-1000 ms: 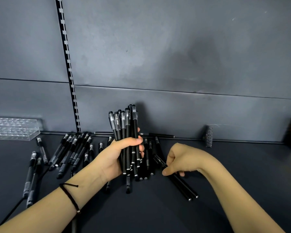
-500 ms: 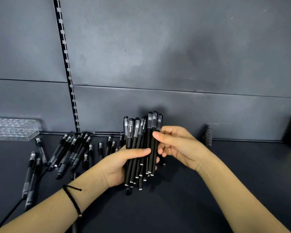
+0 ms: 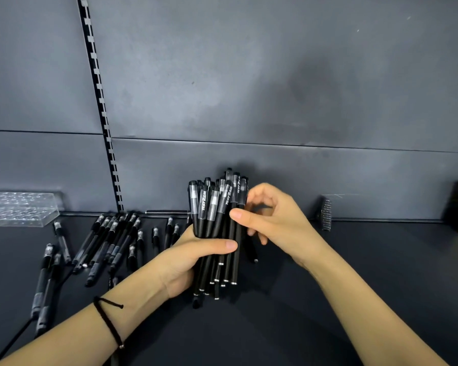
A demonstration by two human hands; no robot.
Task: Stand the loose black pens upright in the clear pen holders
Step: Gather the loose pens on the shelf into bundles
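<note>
Moved closer, the right hand is pinching the right edge of the bundle of pens. Above the worktop, well right of the clear pen holder, the left hand's grip is wrapping that near-upright bundle; loose pens are lying between.

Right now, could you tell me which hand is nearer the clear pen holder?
Left. The left hand, gripping the pen bundle, is right of the clear pen holder; the right hand is farther right, beyond the bundle.
</note>
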